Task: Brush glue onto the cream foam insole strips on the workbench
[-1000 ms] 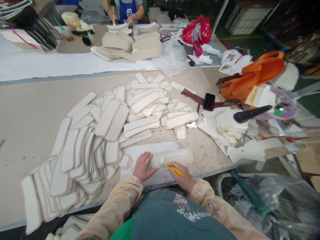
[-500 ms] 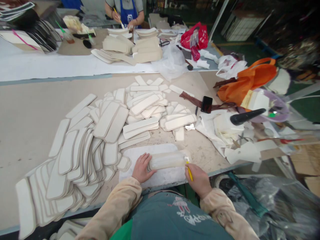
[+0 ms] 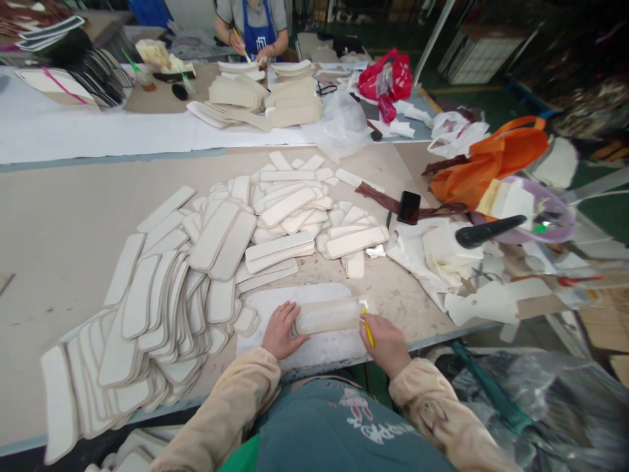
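Note:
A pale, rounded strip (image 3: 330, 316) with a glossy, wet-looking top lies on a white sheet (image 3: 322, 346) near the table's front edge. My left hand (image 3: 282, 329) rests flat at the strip's left end, fingers stretched out and thumb apart. In my right hand (image 3: 386, 342) is a brush (image 3: 368, 331) with a yellow handle; its pale tip touches the strip's right end. Left of the sheet spread heaped off-white strips (image 3: 132, 298) of the same rounded shape. More such strips (image 3: 287, 203) are piled behind the sheet.
At the right are a black phone (image 3: 409, 207), an orange bag (image 3: 491, 164), a purple basin (image 3: 565, 213) and a white container (image 3: 445, 248) with a black handle-like part. Across the table a person in a blue apron (image 3: 259, 33) works beside stacked pieces (image 3: 293, 101).
My right hand and the brush have shifted slightly left along the strip's right end. My left hand stays on the strip's left end. The whole view has moved a little.

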Demonstrator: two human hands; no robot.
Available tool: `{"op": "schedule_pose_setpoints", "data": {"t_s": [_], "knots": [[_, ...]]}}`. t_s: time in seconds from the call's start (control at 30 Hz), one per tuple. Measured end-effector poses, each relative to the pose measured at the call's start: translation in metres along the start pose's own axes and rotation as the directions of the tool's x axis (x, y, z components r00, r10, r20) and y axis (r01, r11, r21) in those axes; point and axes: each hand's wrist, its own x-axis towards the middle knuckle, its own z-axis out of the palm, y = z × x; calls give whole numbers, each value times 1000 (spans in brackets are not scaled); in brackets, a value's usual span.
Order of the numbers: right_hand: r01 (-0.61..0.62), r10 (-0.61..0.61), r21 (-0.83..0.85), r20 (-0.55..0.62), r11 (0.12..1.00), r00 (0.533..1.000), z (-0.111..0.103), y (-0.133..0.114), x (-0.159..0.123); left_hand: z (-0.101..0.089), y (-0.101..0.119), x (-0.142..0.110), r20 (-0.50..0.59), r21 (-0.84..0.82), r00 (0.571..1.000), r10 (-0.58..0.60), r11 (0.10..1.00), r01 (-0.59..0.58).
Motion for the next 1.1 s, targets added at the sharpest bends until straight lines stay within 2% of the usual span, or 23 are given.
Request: {"op": "schedule_pose_setpoints", "data": {"t_s": [0.1, 0.17, 0.27, 0.33, 0.4, 0.5, 0.57, 0.7, 0.8, 0.9, 1.0, 1.1], "knots": [[108, -124, 191, 76, 976, 989, 7, -33, 3, 0, 0, 0, -5, 7, 1000, 4, 1000, -4], [143, -202, 388, 115, 910, 973, 12, -53, 4, 0, 1, 1, -4, 11, 1000, 5, 1000, -5], [65, -180, 611, 128, 789, 975, 16, -61, 4, 0, 1, 1, 0, 9, 1000, 1, 1000, -1], [-68, -50, 682, 152, 728, 987, 17, -50, 2, 0, 1, 1, 2, 3, 1000, -2, 1000, 2], [-231, 146, 699, 180, 676, 973, 15, -29, -4, 0, 1, 1, 9, -4, 1000, -9, 1000, 9], [-416, 444, 675, 144, 609, 884, 7, 10, -17, -1, 3, 1, 27, -5, 999, -37, 999, 37], [-453, 543, 673, 90, 585, 835, 2, 32, -26, -3, 4, 1, 38, -4, 998, -50, 999, 50], [-431, 567, 709, 53, 558, 822, -1, 52, -37, -7, 6, 2, 54, -6, 998, -44, 999, 45], [-360, 503, 743, 36, 564, 863, 1, 46, -40, -11, 3, 2, 66, -11, 997, -31, 999, 32], [-299, 433, 734, 7, 610, 901, 3, 38, -41, -14, 0, 0, 68, -21, 998, 7, 1000, -6], [-268, 407, 724, -20, 636, 913, 4, 38, -45, -17, -3, -3, 55, -34, 998, 33, 999, -31], [-260, 421, 725, -46, 638, 906, 3, 44, -50, -25, -9, 4, -5, -64, 1000, -1, 998, 1]]}}
